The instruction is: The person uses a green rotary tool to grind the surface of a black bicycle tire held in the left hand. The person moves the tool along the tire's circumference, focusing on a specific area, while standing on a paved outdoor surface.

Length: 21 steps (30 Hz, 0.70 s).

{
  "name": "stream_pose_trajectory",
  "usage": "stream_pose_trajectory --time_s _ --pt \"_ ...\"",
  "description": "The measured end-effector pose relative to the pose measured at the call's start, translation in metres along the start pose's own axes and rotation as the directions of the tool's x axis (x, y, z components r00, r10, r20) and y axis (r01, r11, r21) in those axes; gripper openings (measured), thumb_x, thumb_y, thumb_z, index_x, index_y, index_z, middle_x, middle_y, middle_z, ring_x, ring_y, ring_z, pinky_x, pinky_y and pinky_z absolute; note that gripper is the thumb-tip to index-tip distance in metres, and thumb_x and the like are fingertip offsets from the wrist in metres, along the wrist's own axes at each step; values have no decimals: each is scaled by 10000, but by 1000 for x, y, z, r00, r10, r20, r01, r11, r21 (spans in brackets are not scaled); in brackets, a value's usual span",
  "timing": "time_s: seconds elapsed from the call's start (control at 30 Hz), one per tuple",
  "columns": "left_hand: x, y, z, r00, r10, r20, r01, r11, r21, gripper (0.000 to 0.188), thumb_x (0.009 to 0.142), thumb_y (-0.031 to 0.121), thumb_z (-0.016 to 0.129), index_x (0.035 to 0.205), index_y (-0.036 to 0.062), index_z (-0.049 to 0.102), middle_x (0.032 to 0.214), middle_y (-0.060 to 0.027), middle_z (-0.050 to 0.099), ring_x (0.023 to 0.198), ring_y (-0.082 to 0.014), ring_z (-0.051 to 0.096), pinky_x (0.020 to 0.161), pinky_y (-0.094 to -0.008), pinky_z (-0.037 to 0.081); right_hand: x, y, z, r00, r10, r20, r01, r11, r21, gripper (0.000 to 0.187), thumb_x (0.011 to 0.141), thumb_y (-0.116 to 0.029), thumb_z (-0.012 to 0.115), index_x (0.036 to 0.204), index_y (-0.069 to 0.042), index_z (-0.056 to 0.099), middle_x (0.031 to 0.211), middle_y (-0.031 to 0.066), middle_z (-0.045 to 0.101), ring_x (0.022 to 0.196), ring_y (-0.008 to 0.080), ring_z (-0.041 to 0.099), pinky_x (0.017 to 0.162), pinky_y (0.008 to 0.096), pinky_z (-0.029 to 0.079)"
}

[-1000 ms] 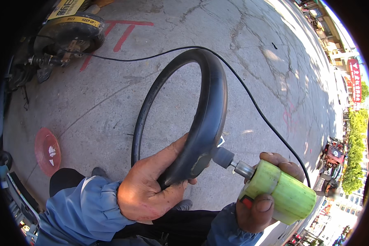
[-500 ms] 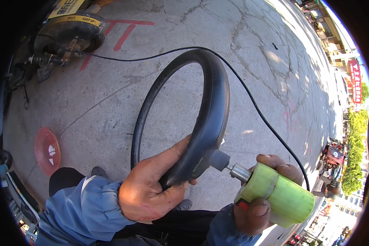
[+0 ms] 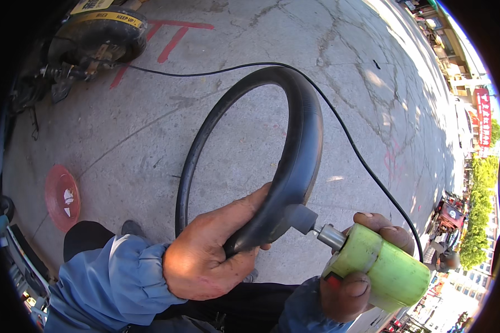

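My left hand [image 3: 214, 252] is wrapped round the lower part of a black rubber inner tube [image 3: 309, 127], which stands up as a tall loop before me. My right hand [image 3: 344, 299] grips a light-green electric grinder [image 3: 397, 272], thumb near its red switch and fingers over the top. From the grinder's metal collet [image 3: 331, 237] a thin shaft carries a dark grey, blocky head [image 3: 301, 218]. That head is against or very close to the tube's side, just beyond my left hand; exact contact cannot be made out. A black cord [image 3: 350, 141] runs down to the grinder's rear end.
A reddish shallow bowl [image 3: 60, 208] with white scraps lies on the concrete at the left. At the far left stands a vehicle wheel [image 3: 129, 47] with metal parts, and the cord leads toward it. A person [image 3: 443, 256] and a red vehicle [image 3: 450, 215] are off to the right.
Tube, left hand and grinder have shifted slightly right and a little down in the picture. Both grips stay the same, and the grey head remains beside the tube.
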<state>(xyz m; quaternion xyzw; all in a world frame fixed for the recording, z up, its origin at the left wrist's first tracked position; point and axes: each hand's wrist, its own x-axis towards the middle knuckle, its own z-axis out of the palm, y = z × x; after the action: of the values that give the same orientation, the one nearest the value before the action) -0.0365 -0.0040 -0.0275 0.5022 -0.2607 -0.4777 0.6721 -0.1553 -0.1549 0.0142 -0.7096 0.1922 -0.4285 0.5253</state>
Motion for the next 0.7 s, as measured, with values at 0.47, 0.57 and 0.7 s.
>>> stream_pose_trajectory --time_s 0.47,0.57,0.7 --pt "1 1 0 1000 -25 11 25 999 38 635 879 -80 454 1485 -61 263 1152 -126 565 976 -148 574 891 -306 493 1 0 -1 1000 -3 18 4 999 -51 693 667 -216 859 1156 34 436 1029 255 623 909 258 659 743 299 547" --pt "1 2 -1 1000 -17 16 16 999 46 641 876 -85 449 1489 -55 262 1151 -124 563 973 -148 573 886 -304 493 0 0 -5 995 -14 96 22 997 -80 700 654 -203 865 1152 39 436 1027 254 621 896 250 661 729 284 547" --pt "0 -1 1 1000 -22 7 22 999 34 666 866 -96 451 1501 -20 263 1086 -109 557 902 -130 552 818 -283 481 1 -3 4 999 24 -38 -25 999 -39 687 650 -183 855 1149 41 439 1021 248 623 908 253 660 748 289 549"
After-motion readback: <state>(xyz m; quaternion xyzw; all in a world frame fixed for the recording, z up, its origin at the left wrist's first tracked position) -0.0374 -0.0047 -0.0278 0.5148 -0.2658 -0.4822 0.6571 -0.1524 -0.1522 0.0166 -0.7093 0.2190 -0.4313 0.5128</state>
